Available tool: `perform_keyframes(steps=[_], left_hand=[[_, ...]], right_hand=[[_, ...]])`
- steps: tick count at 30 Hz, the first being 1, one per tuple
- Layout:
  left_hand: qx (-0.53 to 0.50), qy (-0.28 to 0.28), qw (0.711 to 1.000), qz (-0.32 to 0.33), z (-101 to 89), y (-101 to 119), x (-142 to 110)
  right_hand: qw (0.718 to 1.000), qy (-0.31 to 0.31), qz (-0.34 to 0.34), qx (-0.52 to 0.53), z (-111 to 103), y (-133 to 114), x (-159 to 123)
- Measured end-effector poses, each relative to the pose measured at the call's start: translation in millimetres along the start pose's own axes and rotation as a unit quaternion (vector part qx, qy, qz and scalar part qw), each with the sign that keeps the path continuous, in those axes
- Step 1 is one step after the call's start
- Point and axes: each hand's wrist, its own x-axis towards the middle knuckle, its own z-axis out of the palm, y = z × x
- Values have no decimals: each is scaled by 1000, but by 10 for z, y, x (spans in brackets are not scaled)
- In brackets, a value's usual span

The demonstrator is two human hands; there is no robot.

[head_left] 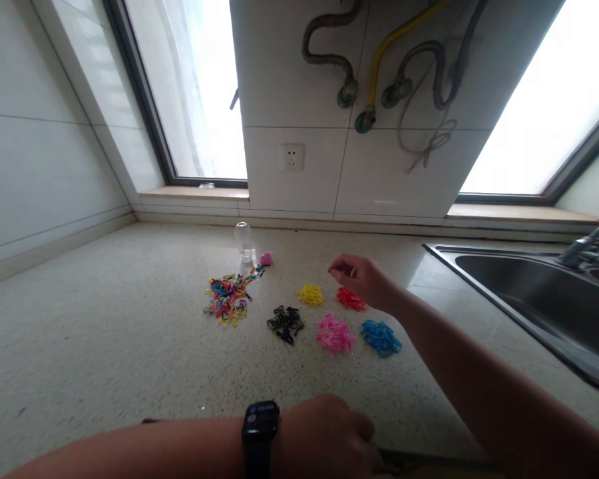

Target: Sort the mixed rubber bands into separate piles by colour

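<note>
My right hand (pixel 360 279) hovers over a red pile of small rubber bands (pixel 350 299), fingers curled and fingertips together. Anything pinched there is too small to make out. At the counter's front edge lies my left hand (pixel 327 436), a black watch (pixel 260 420) on its wrist. Its fingers are bent closed, and their inner side is hidden. Separate piles show yellow bands (pixel 310 295), black bands (pixel 285 324), pink bands (pixel 335 334) and blue bands (pixel 381 338). Further left spreads a mixed-colour heap of bands (pixel 228 297).
Behind the mixed heap stands a clear bottle (pixel 243 241), with a small pink object (pixel 265 259) beside it. A steel sink (pixel 519 283) with a faucet (pixel 586 246) is set in the speckled counter (pixel 120 346) at right. Hoses and a socket (pixel 292 157) are on the tiled wall.
</note>
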Motion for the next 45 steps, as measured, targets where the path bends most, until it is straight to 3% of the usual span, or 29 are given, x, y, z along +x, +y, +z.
perform_keyframes(steps=[3, 9, 18, 24, 30, 36, 41, 45], left_hand=[[50, -10, 999, 6, -66, 26, -1], [56, -22, 998, 0, -146, 66, 11], [63, -33, 997, 8, -96, 47, -9], [57, -51, 997, -1, -14, 22, -29], [47, -50, 998, 7, -37, 11, -42], [40, -34, 999, 5, -58, 24, -38], [33, -28, 999, -3, -33, 17, -40], [41, -33, 999, -5, -27, 6, -37]], right_hand=[[994, -24, -77, -76, 188, -302, 227], [967, -131, -132, -171, 631, -659, 615], [926, -254, -88, -265, 1127, -883, 825], [921, -252, -84, -285, 1317, -898, 826], [929, -225, -87, -280, 1311, -884, 792], [947, -203, -64, -241, 1078, -690, 721], [983, -159, -31, -88, 796, -493, 586], [992, -122, 5, 38, 599, -405, 356]])
